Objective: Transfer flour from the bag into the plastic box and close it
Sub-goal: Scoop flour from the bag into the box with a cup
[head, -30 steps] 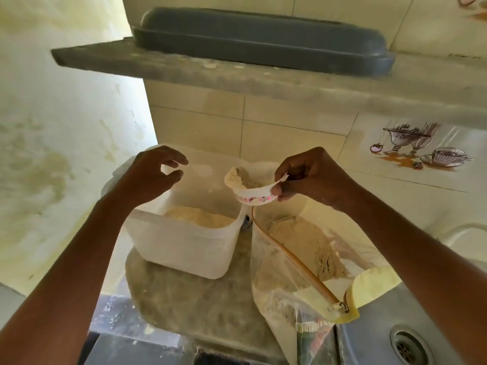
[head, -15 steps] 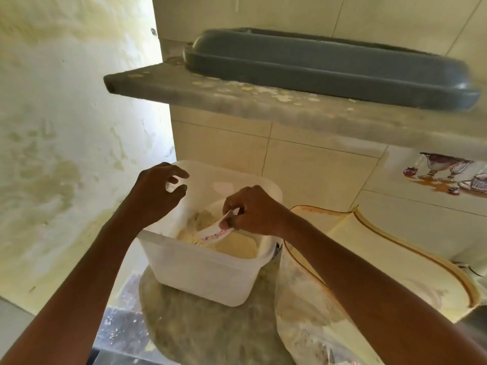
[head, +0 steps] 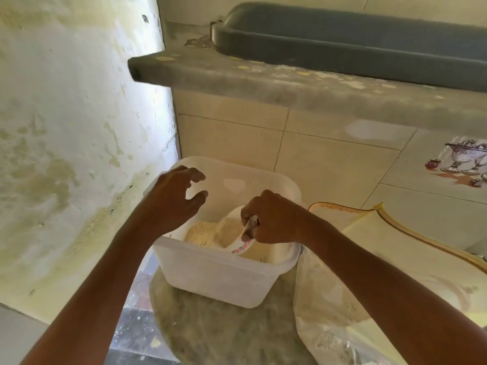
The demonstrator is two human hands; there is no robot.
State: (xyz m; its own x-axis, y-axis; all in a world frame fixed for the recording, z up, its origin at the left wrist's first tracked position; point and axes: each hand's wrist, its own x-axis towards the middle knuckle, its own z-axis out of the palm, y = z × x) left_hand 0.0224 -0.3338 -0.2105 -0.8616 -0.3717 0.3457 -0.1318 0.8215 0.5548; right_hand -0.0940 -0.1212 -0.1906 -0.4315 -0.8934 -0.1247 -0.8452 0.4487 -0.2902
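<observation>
- A grey shelf (head: 290, 85) ran across the upper frame, a dark blue tray (head: 342, 46) on it.
- The flour bag (head: 369, 259) stood open at lower right, touching the plastic box (head: 210, 275) at centre on the table (head: 224, 333).
- The left hand (head: 171, 204) hovered over the box's left rim, fingers loosely curled, holding nothing.
- The right hand (head: 274, 219), over the bag a second earlier, had dropped into the box, pinching a small bowl (head: 237, 233) tipped on its side.
- The flour (head: 200, 233) heaped inside suggested another scoop delivered; the box was not yet closed.
</observation>
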